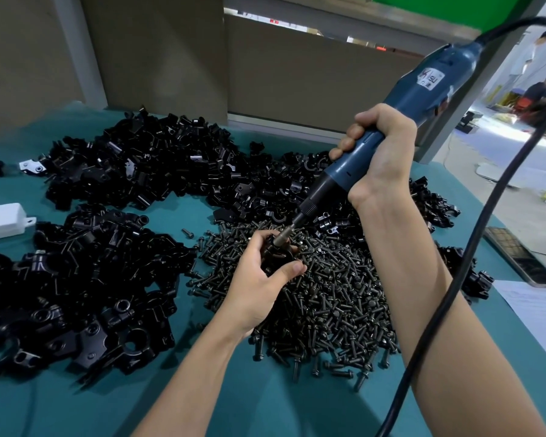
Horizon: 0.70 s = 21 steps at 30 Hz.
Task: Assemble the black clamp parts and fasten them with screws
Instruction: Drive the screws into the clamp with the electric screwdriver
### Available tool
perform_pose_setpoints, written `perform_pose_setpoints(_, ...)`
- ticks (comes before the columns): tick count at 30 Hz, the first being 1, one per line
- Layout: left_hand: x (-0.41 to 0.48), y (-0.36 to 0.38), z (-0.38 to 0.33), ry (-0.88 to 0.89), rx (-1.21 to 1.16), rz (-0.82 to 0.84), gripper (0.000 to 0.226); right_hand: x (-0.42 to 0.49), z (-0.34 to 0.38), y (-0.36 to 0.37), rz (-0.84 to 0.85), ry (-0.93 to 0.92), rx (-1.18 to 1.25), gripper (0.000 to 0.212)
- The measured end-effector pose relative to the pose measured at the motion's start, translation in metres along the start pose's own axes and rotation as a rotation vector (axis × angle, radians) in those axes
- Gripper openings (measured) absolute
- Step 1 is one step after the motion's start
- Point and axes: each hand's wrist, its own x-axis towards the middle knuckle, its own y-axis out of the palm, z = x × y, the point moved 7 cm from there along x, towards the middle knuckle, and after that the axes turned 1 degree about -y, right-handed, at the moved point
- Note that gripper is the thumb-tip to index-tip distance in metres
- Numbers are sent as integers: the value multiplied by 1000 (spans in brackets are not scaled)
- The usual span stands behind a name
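Note:
My left hand (pixel 259 279) grips a black clamp assembly (pixel 276 255) just above a big heap of dark screws (pixel 334 298). My right hand (pixel 382 152) grips a blue electric screwdriver (pixel 401 108), tilted down to the left. Its bit tip (pixel 282 236) meets the top of the held clamp. Fingers hide most of the clamp. Piles of loose black clamp parts lie at the far left (pixel 133 162), near left (pixel 76 294) and behind the screws (pixel 265 184).
The table has a teal cover (pixel 202 389). A white plastic box (pixel 4 220) sits at the left edge. The screwdriver's black cable (pixel 460 269) loops down on the right. A flat dark device (pixel 517 257) and a white paper (pixel 539 310) lie at the right edge.

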Motion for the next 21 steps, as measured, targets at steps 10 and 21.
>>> perform_pose_setpoints(10, -2, -2, -7, 35, -41, 14, 37, -1, -2, 0, -4, 5, 25, 19)
perform_pose_setpoints(21, -4, 13, -5, -54, -262, 145, 34, -3, 13, 11, 144, 16, -29, 11)
